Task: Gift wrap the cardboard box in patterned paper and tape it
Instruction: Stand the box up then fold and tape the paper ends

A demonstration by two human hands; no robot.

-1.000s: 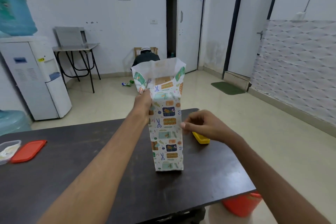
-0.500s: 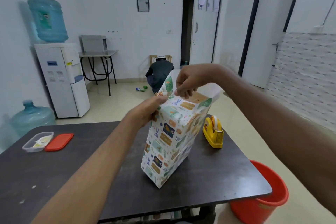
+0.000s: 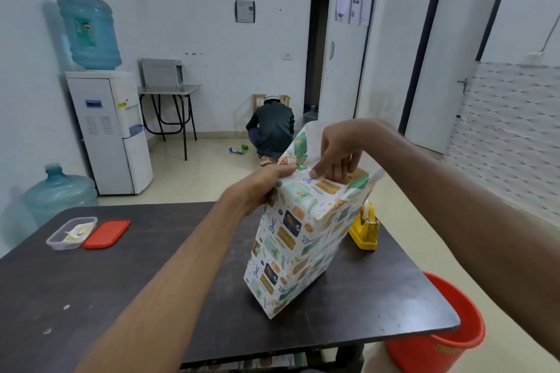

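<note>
We see a dark table (image 3: 151, 266) with a cardboard box (image 3: 359, 173) standing on end near its right side. The box is tilted, its top leaning away to the right, and only a brown strip of it shows at the open top. Patterned paper (image 3: 291, 239), white with green, orange and blue motifs, covers the rest and rises above the top as a loose flap.

Our left hand (image 3: 263, 188) grips the upper left corner of the wrapped box, its fingers (image 3: 285, 172) curled round the edge. Our right hand (image 3: 339, 148) reaches down from above, its fingers (image 3: 336, 171) bent and pinching the paper at the top edge.

A yellow tape dispenser (image 3: 365, 228) sits on the table just behind the box. A clear container (image 3: 71, 233) and a red lid (image 3: 106, 233) lie side by side at the far left. A red bucket (image 3: 439, 339) stands on the floor by the table's right corner.
</note>
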